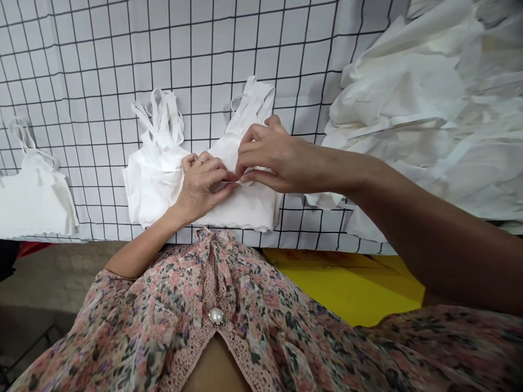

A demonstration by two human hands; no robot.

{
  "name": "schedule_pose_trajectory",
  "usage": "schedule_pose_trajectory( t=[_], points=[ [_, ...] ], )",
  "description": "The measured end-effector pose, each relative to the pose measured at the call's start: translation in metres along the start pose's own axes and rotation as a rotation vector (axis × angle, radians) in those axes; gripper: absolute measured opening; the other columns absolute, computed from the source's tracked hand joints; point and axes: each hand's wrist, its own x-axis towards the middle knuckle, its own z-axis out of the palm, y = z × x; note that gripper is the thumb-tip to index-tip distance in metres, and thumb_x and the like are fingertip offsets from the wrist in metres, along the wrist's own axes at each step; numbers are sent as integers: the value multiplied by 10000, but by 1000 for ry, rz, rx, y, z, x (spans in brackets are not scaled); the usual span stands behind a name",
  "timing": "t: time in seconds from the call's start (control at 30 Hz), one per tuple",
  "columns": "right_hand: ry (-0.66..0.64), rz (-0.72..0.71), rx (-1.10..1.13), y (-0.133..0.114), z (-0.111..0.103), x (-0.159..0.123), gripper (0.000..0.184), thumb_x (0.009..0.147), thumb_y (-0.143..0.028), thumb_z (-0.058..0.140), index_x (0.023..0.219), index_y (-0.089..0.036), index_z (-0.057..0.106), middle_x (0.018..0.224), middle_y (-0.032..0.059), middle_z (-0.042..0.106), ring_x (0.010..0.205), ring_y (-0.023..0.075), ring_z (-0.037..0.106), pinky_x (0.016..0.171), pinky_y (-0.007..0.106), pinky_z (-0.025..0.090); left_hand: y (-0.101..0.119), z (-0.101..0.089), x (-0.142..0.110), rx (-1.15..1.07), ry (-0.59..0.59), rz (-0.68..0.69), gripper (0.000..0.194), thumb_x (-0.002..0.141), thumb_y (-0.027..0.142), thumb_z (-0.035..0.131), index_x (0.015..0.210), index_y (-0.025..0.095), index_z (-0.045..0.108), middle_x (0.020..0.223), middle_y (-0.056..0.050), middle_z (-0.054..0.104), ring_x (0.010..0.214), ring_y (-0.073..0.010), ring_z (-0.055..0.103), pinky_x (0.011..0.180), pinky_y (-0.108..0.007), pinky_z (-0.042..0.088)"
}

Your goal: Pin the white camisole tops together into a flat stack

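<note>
A white strappy top lies flat on a table covered with a white cloth with a black grid. My left hand, a ring on one finger, rests on the middle of the top and pinches its fabric. My right hand meets it from the right, fingers pinched on the same spot at the top's centre. What small thing sits between the fingertips is too small to make out. The top's straps fan out toward the far side.
Another white top lies at the left edge of the table. A big heap of white garments fills the right side. A yellow surface shows below the table's near edge, beside my floral blouse.
</note>
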Motion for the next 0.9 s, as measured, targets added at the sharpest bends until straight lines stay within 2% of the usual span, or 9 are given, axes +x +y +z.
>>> schedule_pose_trajectory(
  t=[0.27,0.4,0.53,0.7,0.9],
  points=[
    [23,34,-28,1,1,-2,295,1053,-347,555,829,-265,728,757,47,655,1078,289,585,1155,616,357,1,1,0,-13,-8,-23,115,1034,370,745,982,311,829,879,13,741,955,-212,615,1061,-459,342],
    [67,51,-15,0,6,-1,255,1025,-308,592,826,-259,744,761,40,667,1055,285,604,1149,630,347,-1,2,0,-12,5,-9,117,1032,394,759,980,317,830,854,18,729,948,-210,613,1054,-455,338],
    [102,53,39,-1,8,0,208,1009,-320,626,867,-271,770,781,35,692,1062,288,636,1109,595,387,0,4,-1,-7,18,-23,164,1036,417,751,952,288,809,875,10,732,963,-214,613,1063,-458,343],
    [142,102,103,-2,9,-6,181,999,-419,681,930,-309,807,842,39,718,1075,296,651,1049,560,448,3,3,-1,-13,59,-47,89,994,369,781,948,297,806,899,12,737,994,-226,619,1060,-459,365],
    [139,133,76,-1,10,-9,193,1005,-363,621,907,-289,770,884,52,714,1105,314,634,1063,580,449,4,-1,-1,-17,22,-31,86,1027,358,741,995,309,804,909,14,745,984,-222,615,1053,-444,367]
  ],
)
